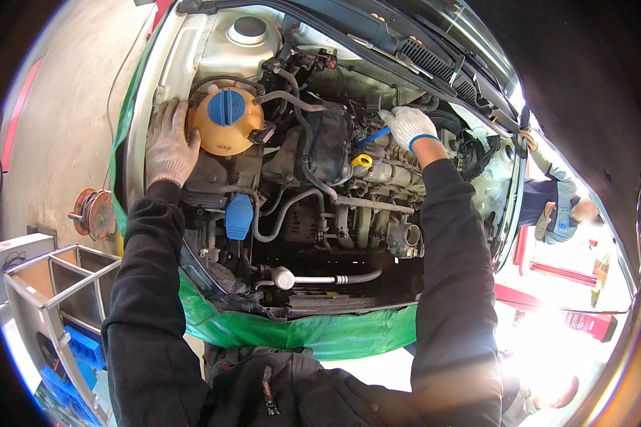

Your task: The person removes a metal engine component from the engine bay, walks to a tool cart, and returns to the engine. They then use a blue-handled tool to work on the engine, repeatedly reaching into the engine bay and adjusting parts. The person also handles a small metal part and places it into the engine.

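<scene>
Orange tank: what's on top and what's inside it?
A blue cap sits on top of the coolant expansion tank, with the left hand beside it. What's inside can't be seen: the cap and tank wall cover it.

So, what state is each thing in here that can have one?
Round orange plastic reservoir: capped.
Round blue ribbed plastic cap: on the reservoir.
Left hand in soiled pale glove: open, laid beside the reservoir.
Slim blue strip: slanted, touching or just at the right hand.
Right hand in white knit glove: curled; grip on the strip unclear.
Blue shield-shaped plastic lid: looks closed.
Large black hood: raised.
Shiny green sheet cover: draped.
</scene>
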Available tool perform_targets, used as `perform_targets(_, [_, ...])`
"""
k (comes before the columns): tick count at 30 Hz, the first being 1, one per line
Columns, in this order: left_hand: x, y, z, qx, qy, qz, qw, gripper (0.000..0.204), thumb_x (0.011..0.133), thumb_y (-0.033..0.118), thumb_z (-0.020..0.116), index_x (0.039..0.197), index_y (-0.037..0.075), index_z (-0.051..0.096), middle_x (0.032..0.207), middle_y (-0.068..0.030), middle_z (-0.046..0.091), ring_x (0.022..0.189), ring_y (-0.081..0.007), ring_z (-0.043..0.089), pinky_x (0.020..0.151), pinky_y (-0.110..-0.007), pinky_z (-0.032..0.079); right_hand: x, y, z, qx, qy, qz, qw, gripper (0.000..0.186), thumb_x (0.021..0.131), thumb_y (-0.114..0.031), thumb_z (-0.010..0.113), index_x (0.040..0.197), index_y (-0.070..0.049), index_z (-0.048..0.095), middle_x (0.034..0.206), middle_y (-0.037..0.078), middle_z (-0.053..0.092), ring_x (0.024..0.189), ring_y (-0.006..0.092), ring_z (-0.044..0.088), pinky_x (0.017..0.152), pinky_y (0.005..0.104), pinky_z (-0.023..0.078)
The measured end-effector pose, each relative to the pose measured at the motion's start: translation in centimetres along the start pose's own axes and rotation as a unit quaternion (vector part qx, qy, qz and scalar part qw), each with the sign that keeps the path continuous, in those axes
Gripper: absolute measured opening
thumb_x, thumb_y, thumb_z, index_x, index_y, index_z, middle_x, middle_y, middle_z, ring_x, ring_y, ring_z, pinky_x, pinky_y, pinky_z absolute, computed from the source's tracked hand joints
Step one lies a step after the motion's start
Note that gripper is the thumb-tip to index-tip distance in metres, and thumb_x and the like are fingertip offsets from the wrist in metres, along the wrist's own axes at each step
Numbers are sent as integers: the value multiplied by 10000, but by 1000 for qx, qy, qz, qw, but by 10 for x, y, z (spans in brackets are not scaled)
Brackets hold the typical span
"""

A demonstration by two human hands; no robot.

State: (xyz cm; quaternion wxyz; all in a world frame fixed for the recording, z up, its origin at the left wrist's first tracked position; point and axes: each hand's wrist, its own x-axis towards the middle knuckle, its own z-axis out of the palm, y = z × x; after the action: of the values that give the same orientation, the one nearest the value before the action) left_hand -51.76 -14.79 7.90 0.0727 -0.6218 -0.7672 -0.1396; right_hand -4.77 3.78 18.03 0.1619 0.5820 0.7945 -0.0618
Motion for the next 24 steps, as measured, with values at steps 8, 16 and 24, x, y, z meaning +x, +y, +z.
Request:
perform_targets(8, [0, -1, 1, -10, -5, 2, 1000, 720, 1022, 282, 762, 1658, 123, 462, 1702, -136, 484, 1618, -335, 411, 1372, -475, 322, 6, 12, 9, 50, -31, -8, 998, 439, 1037, -382, 691, 1300, -32, 730, 1332, 285, 738, 1239, 450, 704, 1062, 528, 549])
perform_targets(16, [-2, -1, 1, 12, -4, 2, 1000, 722, 1023, 310, 745, 1659, 124, 457, 1703, -126, 485, 1621, -316, 409, 1374, -474, 312, -12, -1, -4, 115, -4, -48, 992, 357, 1004, -326, 740, 1210, -35, 750, 1228, 250, 767, 1191, 446, 710, 1029, 515, 545])
perform_targets(24, [0, 0, -2, 13, -12, 2, 1000, 738, 1019, 315, 754, 1663, 127, 445, 1701, -124, 485, 1623, -313, 405, 1377, -473, 310, -15, -2, -5, 59, 15, -39, 997, 431, 1089, -430, 632, 1262, -53, 750, 1293, 237, 747, 1254, 442, 687, 1070, 516, 535])
